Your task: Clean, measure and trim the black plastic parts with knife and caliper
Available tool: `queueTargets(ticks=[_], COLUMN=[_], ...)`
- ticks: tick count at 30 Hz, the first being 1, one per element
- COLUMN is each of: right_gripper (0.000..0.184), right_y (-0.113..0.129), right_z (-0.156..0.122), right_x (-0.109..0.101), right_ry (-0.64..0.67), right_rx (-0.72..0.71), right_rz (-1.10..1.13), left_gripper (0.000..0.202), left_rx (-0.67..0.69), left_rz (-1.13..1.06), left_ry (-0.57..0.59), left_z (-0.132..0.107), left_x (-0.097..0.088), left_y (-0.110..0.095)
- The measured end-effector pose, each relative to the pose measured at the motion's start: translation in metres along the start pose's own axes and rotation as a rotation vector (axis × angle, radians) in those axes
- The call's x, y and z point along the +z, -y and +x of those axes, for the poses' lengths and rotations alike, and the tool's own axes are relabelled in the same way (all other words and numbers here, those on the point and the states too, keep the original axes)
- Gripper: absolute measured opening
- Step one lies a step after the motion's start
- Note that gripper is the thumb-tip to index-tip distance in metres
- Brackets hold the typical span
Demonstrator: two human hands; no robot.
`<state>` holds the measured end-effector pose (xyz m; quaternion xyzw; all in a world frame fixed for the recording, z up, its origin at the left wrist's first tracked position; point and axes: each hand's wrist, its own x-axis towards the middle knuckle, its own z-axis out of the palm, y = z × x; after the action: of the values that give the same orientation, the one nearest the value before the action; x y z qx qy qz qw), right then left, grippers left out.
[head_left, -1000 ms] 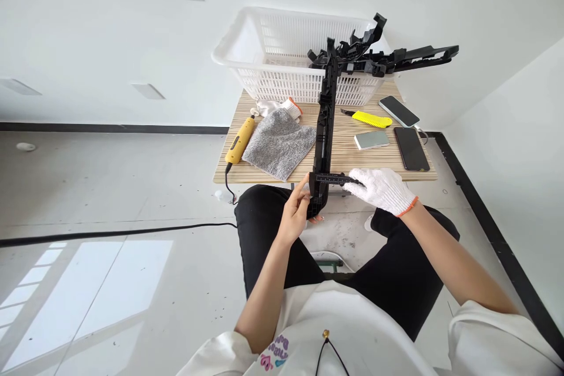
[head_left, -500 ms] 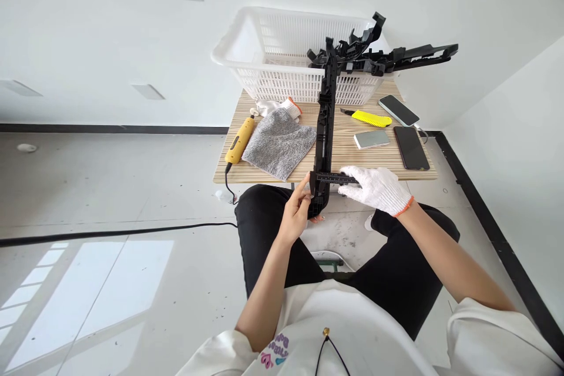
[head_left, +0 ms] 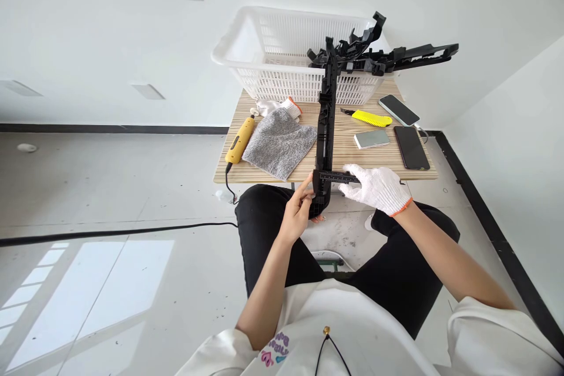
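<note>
My bare left hand [head_left: 297, 214] grips the near end of a long black plastic part [head_left: 326, 129] that reaches from my lap up to the white basket. My right hand [head_left: 379, 188], in a white knit glove, is closed on a black caliper [head_left: 337, 177] laid crosswise against that part near its lower end. The part's far end rests against other black plastic parts [head_left: 383, 56] piled in the basket.
A small wooden table [head_left: 352, 155] carries a white slatted basket [head_left: 273, 53], a yellow power tool [head_left: 240, 141] with a cord, a grey cloth [head_left: 279, 141], a spare glove [head_left: 277, 107], a yellow-handled knife [head_left: 370, 118] and three phones [head_left: 409, 147]. A black cable [head_left: 110, 232] crosses the floor at left.
My gloved right hand and the caliper have shifted slightly left and up along the black part. My left hand has barely moved.
</note>
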<state>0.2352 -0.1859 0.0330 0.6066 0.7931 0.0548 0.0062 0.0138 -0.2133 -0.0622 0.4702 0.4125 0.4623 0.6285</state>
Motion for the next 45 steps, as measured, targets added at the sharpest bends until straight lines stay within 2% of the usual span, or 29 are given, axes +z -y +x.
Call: queueTargets(ticks=[8,16,28,38,45], right_gripper=[0.059,0.072,0.073,0.075,0.075], right_y=[-0.001,-0.007,-0.008,-0.008,-0.013], right_z=[0.001,0.002,0.003,0.002,0.001], right_x=[0.001,0.005,0.005,0.005,0.011], right_ry=[-0.021,0.063,0.12,0.122,0.042], right_rx=[-0.031,-0.12,-0.13,-0.139,-0.148], right_rz=[-0.042,-0.072,-0.079,-0.088,-0.078], left_gripper=[0.058,0.06,0.06,0.062,0.06], left_rx=[-0.016,-0.012,-0.003,-0.036,-0.068], left_rz=[-0.002,-0.019,-0.013,-0.022,-0.021], left_ry=[-0.015,-0.024,-0.022,-0.05,-0.118], left_z=[0.0,-0.001,-0.001,0.0,0.001], left_x=[0.001,-0.001,-0.001,0.001,0.0], left_y=[-0.005,0.0,0.001,0.0,0.007])
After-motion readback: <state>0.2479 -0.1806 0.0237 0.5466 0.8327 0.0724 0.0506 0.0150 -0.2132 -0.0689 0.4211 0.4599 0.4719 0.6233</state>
